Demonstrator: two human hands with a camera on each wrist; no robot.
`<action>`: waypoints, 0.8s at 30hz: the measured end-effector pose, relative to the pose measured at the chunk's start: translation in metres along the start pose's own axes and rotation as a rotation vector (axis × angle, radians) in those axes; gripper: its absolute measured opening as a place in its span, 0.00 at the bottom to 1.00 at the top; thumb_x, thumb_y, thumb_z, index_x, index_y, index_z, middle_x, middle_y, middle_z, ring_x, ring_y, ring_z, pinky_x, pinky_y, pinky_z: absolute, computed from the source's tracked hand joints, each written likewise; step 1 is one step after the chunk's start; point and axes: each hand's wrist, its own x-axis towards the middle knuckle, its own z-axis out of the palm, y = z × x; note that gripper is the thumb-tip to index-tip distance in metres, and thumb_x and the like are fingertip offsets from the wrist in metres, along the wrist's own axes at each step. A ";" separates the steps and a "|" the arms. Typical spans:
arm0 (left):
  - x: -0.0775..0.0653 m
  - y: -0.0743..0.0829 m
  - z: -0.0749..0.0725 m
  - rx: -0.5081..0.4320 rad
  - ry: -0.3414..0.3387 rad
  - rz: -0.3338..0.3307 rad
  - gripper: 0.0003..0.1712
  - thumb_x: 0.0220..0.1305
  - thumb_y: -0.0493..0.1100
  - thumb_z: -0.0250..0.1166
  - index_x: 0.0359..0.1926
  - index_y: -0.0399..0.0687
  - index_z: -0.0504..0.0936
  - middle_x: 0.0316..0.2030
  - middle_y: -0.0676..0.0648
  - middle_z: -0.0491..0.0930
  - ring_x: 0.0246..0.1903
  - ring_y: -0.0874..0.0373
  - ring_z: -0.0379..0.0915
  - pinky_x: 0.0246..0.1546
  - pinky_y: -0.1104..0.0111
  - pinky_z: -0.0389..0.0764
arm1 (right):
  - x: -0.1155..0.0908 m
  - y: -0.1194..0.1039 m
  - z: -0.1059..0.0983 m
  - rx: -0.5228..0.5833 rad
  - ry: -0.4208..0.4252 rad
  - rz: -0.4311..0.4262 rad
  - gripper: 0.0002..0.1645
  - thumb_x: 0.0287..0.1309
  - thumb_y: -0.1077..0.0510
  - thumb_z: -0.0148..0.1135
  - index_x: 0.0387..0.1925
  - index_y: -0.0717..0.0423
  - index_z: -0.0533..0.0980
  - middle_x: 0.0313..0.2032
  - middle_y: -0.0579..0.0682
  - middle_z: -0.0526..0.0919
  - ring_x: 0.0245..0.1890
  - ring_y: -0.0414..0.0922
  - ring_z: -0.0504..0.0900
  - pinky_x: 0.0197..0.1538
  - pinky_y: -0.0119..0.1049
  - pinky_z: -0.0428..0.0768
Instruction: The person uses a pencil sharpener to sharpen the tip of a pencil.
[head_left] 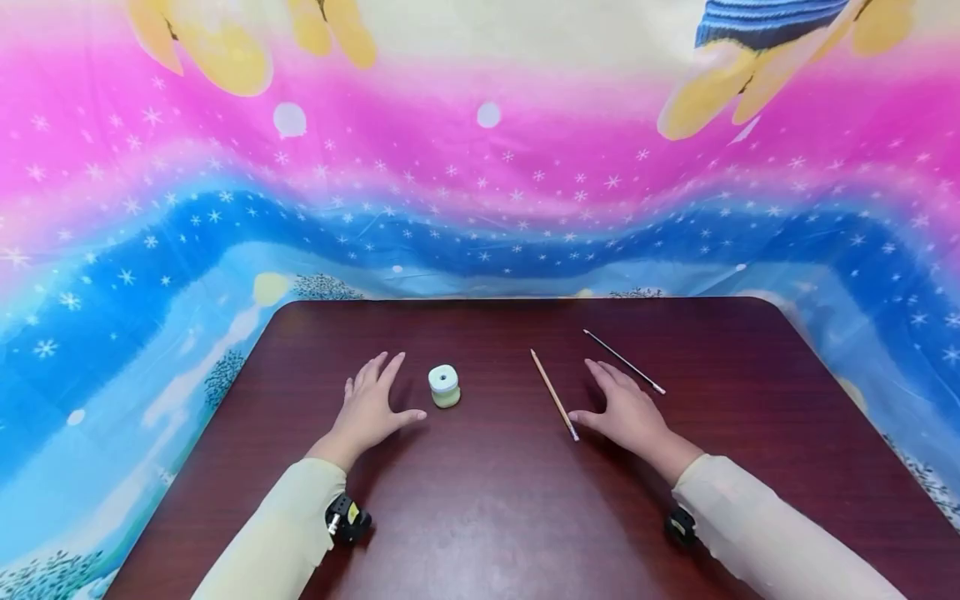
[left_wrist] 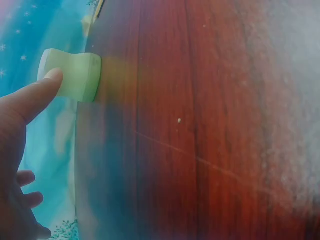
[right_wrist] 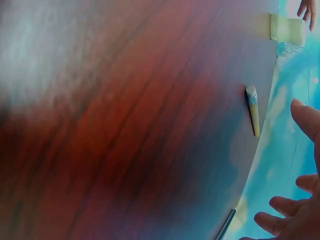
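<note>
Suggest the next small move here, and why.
Probably close the left hand around the pale green block: that hand is open, holds nothing and is the nearer one to it, while the right hand, also empty, is by the pencil.

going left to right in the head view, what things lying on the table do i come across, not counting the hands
small pale green block with a hole in its top → pencil → thin stick
</note>
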 end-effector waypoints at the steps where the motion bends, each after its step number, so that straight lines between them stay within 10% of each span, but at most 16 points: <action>1: 0.001 0.000 0.001 -0.012 -0.002 0.000 0.61 0.45 0.61 0.76 0.75 0.51 0.53 0.72 0.36 0.51 0.70 0.35 0.44 0.63 0.33 0.45 | -0.001 0.000 0.001 0.014 0.002 0.000 0.56 0.49 0.41 0.72 0.73 0.57 0.56 0.68 0.66 0.60 0.67 0.65 0.60 0.60 0.67 0.63; 24: 0.014 0.013 0.017 -0.199 -0.014 -0.005 0.52 0.48 0.50 0.77 0.70 0.43 0.61 0.68 0.36 0.61 0.68 0.39 0.55 0.65 0.44 0.58 | -0.010 -0.014 0.020 0.153 -0.011 0.031 0.45 0.47 0.52 0.75 0.64 0.64 0.67 0.52 0.62 0.77 0.49 0.56 0.78 0.51 0.52 0.75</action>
